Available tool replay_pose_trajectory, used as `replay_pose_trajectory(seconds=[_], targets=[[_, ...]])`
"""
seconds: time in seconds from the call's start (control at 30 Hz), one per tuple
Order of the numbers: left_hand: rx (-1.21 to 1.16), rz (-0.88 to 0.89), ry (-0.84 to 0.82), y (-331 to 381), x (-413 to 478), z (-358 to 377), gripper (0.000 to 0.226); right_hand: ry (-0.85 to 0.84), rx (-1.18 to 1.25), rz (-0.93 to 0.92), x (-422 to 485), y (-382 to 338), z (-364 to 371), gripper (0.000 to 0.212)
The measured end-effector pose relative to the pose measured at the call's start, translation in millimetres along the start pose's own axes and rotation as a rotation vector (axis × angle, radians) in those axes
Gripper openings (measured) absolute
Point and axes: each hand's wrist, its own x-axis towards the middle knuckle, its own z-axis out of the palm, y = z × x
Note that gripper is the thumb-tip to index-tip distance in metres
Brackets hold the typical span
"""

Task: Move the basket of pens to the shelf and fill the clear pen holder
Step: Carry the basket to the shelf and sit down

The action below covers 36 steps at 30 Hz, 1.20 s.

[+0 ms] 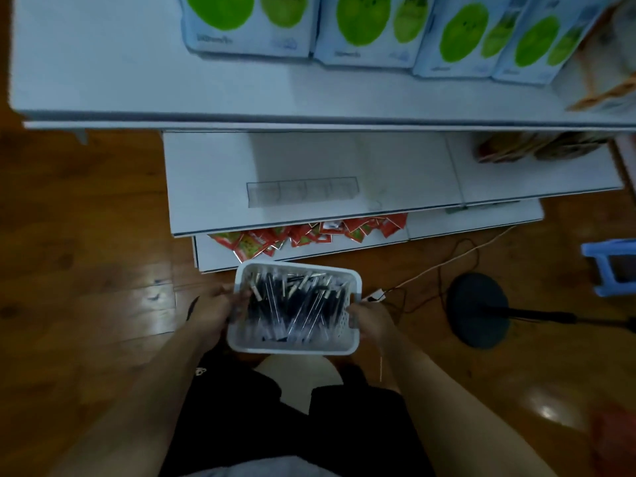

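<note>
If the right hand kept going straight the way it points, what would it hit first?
The right hand grips the white basket, so both would move together. Ahead lies the lowest shelf with red packets, probably met first, though depth is unclear.

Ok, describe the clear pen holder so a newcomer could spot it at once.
Find the white shelving unit; skip its top shelf with the blue-and-green boxes and go to the middle shelf. Near its front edge, above the red sachets, stands the clear pen holder: a see-through, empty row of compartments, barely outlined.
</note>
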Motion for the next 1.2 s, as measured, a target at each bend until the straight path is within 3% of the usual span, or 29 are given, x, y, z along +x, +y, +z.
replay_pose_trajectory(seconds=[0.1,0.2,0.37,0.6,0.77,0.87,1.0,1.2], targets=[[-0.022,-0.020,-0.013,-3,19,7,0.002,0.017,-0.015,0.000,40,5,3,0.020],[-0.058,-0.015,-0.009,-17,49,18,0.010,0.007,0.005,0.014,99,18,7,0.033],[-0.043,-0.028,0.117,-56,121,53,0.021,-0.017,0.048,-0.065,198,32,18,0.023],[-0.139,-0.008,0.225,-107,212,70,0.020,-0.060,-0.040,-0.189,308,38,51,0.034],[-0.156,0.061,0.226,-145,252,61,0.027,-0.036,0.036,-0.255,359,69,91,0.047],[-0.168,0.161,0.201,-153,251,62,0.024,-0.058,0.102,-0.235,366,91,102,0.053],[-0.186,0.208,0.195,-166,226,73,0.023,0.074,0.121,-0.313,339,103,88,0.053],[-0.194,0.236,0.283,-179,202,80,0.015,0.077,0.075,-0.406,306,122,81,0.051]])
